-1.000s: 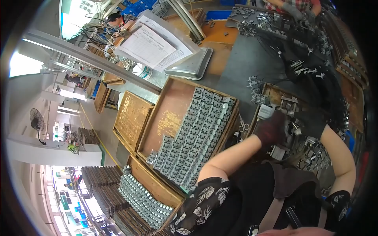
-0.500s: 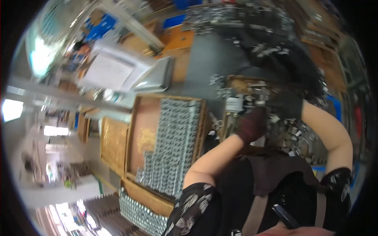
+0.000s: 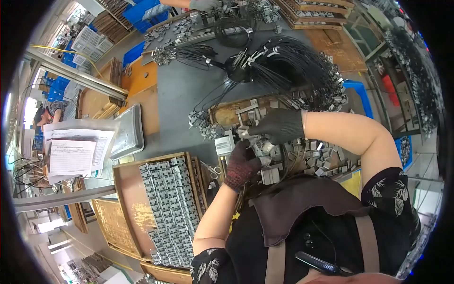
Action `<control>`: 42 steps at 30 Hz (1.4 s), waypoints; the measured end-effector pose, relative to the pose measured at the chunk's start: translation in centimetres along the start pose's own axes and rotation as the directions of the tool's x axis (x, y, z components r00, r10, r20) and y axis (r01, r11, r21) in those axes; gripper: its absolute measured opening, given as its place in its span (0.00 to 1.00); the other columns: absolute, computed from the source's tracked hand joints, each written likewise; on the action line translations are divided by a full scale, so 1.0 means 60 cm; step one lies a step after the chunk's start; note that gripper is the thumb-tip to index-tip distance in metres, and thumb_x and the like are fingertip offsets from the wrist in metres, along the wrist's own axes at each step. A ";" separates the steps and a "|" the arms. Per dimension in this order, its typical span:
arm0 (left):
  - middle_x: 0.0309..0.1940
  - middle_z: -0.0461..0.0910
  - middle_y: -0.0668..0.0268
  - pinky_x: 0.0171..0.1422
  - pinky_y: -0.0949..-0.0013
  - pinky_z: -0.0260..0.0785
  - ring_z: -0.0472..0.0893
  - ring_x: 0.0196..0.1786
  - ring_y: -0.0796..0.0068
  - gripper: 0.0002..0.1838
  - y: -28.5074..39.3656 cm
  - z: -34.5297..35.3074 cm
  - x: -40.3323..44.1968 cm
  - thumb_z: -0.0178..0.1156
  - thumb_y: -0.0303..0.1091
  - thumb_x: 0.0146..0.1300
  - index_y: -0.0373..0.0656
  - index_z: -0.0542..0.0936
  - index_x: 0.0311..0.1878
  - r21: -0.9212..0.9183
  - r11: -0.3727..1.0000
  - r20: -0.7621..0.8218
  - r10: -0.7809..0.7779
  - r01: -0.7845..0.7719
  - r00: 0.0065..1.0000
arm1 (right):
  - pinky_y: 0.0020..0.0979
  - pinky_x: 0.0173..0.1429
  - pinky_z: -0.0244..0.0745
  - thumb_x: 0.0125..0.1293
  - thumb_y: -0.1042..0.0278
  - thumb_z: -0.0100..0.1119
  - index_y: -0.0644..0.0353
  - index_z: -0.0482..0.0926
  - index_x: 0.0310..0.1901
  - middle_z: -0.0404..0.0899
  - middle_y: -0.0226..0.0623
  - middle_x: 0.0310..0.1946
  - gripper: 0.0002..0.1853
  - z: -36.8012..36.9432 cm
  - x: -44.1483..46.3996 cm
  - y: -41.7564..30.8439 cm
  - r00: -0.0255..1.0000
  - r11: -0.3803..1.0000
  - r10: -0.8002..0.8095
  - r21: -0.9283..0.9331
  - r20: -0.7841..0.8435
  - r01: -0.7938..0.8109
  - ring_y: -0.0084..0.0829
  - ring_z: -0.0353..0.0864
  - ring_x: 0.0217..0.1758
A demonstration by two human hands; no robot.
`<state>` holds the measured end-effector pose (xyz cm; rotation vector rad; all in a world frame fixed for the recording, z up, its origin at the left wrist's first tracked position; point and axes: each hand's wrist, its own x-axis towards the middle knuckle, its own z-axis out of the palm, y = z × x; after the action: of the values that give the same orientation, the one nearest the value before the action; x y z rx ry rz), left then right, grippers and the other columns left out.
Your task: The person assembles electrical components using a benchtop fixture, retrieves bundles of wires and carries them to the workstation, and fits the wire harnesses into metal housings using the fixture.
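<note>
My right hand, in a dark grey glove, reaches in from the right over a wooden tray of small metal parts. Its fingers are drawn together at a pale tip, and what they grip is too small to make out. Just below it is my left hand, in a dark red and black glove, fingers curled and nearly touching the right fingertips. Whatever it grips is hidden. A metal block fixture stands beside the left hand. Loose metal blocks lie to the right, below my right forearm.
A wooden tray with rows of metal parts is at left. Scissors lie between the trays. Bundled black cables cover the far table. Papers and a grey lidded case sit left. Another person's gloved hand shows at the top.
The view has swung, so the table and trays appear shifted left and sharper. My hands remain close together over the tray, now showing more clearly.
</note>
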<state>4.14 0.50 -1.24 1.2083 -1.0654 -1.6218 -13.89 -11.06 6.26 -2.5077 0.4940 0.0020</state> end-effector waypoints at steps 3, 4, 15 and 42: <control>0.51 0.76 0.58 0.54 0.64 0.73 0.77 0.52 0.69 0.37 0.011 -0.004 0.002 0.74 0.29 0.45 0.36 0.68 0.59 0.005 0.998 0.074 -0.056 0.056 0.996 | 0.45 0.40 0.74 0.49 0.64 0.67 0.51 0.71 0.61 0.80 0.46 0.30 0.33 0.006 -0.006 0.006 0.997 0.998 0.047 -0.043 0.069 -0.045 0.47 0.81 0.34; 0.54 0.74 0.57 0.56 0.63 0.73 0.77 0.55 0.67 0.38 0.016 -0.006 0.001 0.72 0.25 0.46 0.35 0.66 0.62 0.079 0.990 0.108 -0.125 0.117 0.986 | 0.45 0.40 0.74 0.48 0.66 0.67 0.51 0.72 0.60 0.80 0.45 0.29 0.33 0.009 -0.007 0.007 0.998 0.999 0.042 -0.036 0.054 -0.040 0.47 0.81 0.34; 0.50 0.72 0.58 0.51 0.65 0.73 0.76 0.51 0.66 0.36 0.007 0.000 0.000 0.74 0.33 0.44 0.39 0.70 0.57 0.400 0.902 0.021 0.169 -0.164 0.985 | 0.43 0.37 0.74 0.45 0.69 0.67 0.52 0.74 0.57 0.80 0.43 0.27 0.31 0.023 -0.023 0.009 0.998 0.995 0.002 -0.100 -0.056 -0.008 0.46 0.81 0.32; 0.45 0.78 0.60 0.48 0.68 0.73 0.78 0.48 0.71 0.19 -0.029 0.010 0.070 0.53 0.27 0.57 0.39 0.75 0.54 0.092 0.995 -0.109 -0.014 0.024 0.994 | 0.43 0.40 0.75 0.54 0.71 0.57 0.53 0.71 0.59 0.80 0.42 0.36 0.27 0.040 0.019 -0.008 0.988 0.938 0.141 -0.309 -0.068 -0.155 0.46 0.82 0.37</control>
<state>2.52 -2.84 -3.93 1.3566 -1.0733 -1.5168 -12.40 -9.81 4.39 -2.7773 0.7523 0.0891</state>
